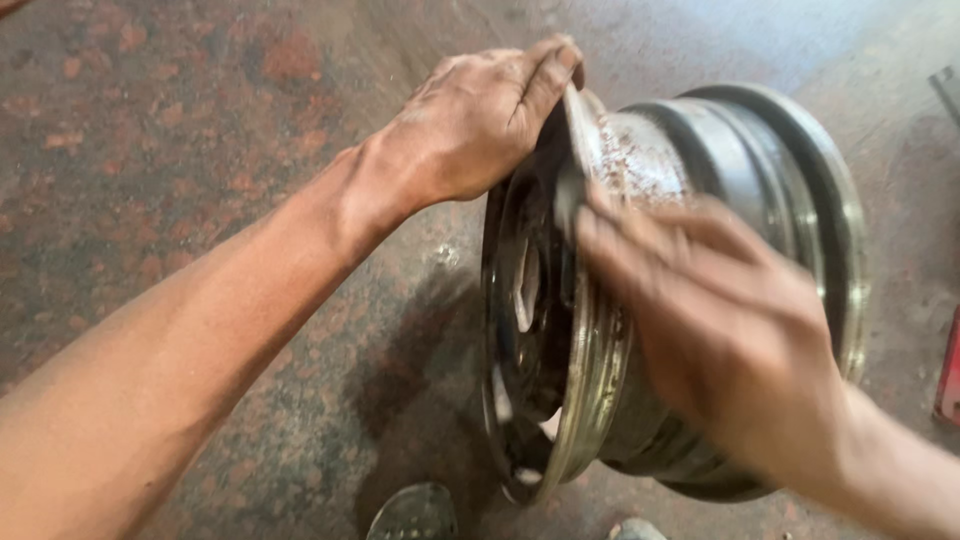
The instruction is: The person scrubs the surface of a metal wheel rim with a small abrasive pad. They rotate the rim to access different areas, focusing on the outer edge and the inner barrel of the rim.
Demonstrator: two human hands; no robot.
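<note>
Wheel rim [700, 200] upright on floor [180, 150]; sandal [415, 512] before it.

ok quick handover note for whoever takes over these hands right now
Left hand: gripping the top edge of the bare grey steel wheel rim, holding it upright on its edge on the mottled reddish stone floor.
Right hand: blurred, laid flat on the rim's barrel; whether it holds anything cannot be told.
Done: a scuffed, scratched patch near the top.
Left: the remaining barrel looks dull and grimy.
</note>
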